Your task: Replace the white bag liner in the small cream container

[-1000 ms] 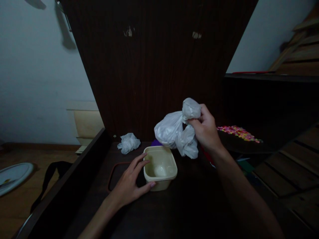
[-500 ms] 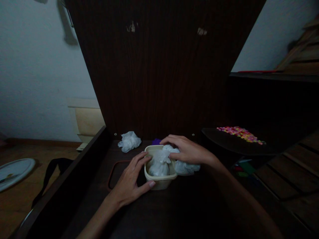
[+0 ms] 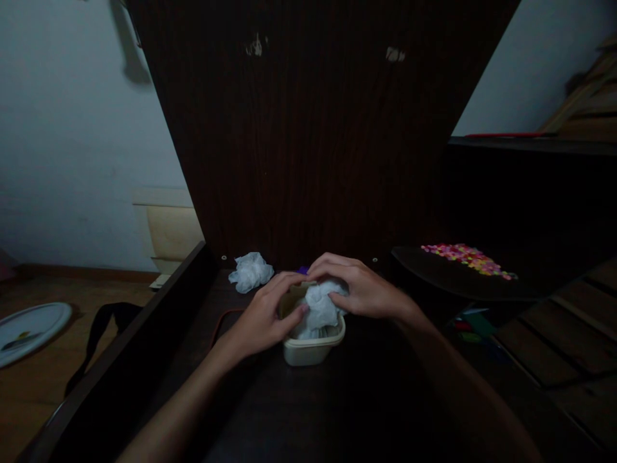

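A cream-coloured plastic container [image 3: 311, 355] with rounded corners stands on the dark wooden surface. A crumpled white plastic bag [image 3: 322, 303] sits over its opening, with more white plastic beneath it inside. My right hand [image 3: 359, 286] is closed around this bag from the right. Arched over the container's left side, my left hand [image 3: 270, 315] has its thumb against the bag and its fingers apart near the far rim. A second crumpled bag [image 3: 250, 272] lies at the back left. Partly hidden by my left arm is a thin reddish-brown rounded outline [image 3: 219, 325].
Behind rises a dark wooden panel [image 3: 308, 148]; a raised edge [image 3: 159, 321] runs along the left. Something purple [image 3: 303, 270] shows behind the container. Many small colourful pieces [image 3: 467, 257] lie on a dark shelf [image 3: 434, 276] at the right.
My right hand has brought the bag from beside the container over its opening. My left hand has moved up and inward from the container's near-left rim, its thumb now at the bag.
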`<state>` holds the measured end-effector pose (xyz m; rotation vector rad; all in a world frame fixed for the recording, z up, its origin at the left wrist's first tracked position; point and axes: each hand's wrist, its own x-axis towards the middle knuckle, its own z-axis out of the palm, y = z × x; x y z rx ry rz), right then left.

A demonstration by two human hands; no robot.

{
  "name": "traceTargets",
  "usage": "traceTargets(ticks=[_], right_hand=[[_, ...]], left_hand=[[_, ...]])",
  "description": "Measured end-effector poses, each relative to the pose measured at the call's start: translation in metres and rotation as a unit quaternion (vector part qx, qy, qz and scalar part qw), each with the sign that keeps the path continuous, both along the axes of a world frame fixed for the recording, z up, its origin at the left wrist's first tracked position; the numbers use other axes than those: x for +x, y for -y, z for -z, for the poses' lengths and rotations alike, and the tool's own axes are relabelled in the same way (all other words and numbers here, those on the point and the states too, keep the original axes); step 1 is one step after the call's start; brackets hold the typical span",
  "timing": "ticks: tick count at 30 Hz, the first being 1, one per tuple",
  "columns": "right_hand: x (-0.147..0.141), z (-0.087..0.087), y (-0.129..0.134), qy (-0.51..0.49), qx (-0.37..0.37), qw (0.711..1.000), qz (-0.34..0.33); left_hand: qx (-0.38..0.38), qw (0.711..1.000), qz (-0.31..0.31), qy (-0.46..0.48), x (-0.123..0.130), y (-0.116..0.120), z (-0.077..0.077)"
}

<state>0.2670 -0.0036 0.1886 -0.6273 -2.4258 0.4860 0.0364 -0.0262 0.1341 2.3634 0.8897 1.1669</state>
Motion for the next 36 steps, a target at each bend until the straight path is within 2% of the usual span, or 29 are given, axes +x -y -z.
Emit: traceTargets(ticks=[3,7,12,21,25,29,36], right_hand=[[0.001,0.004,0.000,-0.050,0.015,0.998,0.022],[0.001,0.009,-0.001,-0.066,0.042,0.994,0.070],[0.006,0.012,0.005,-0.025,0.075,0.992,0.099],[0.021,0.018,0.027,0.069,0.018,0.980,0.184],[0.020,0.030,0.033,0.091,0.024,0.975,0.203],[0.014,0.041,0.034,0.083,0.045,0.974,0.204],[0.006,0.047,0.032,0.067,0.049,0.976,0.202]], left_hand=[[0.000,0.999,0.047,0.006,0.004,-0.008,-0.001],[-0.033,0.997,0.067,-0.014,0.008,-0.016,0.002],[-0.029,0.993,0.098,-0.064,0.012,-0.022,-0.002],[-0.034,0.965,0.201,-0.163,0.024,-0.037,-0.020],[-0.024,0.959,0.212,-0.189,0.030,-0.043,-0.018],[-0.007,0.959,0.197,-0.203,0.030,-0.045,-0.017],[-0.007,0.968,0.158,-0.193,0.022,-0.042,-0.018]])
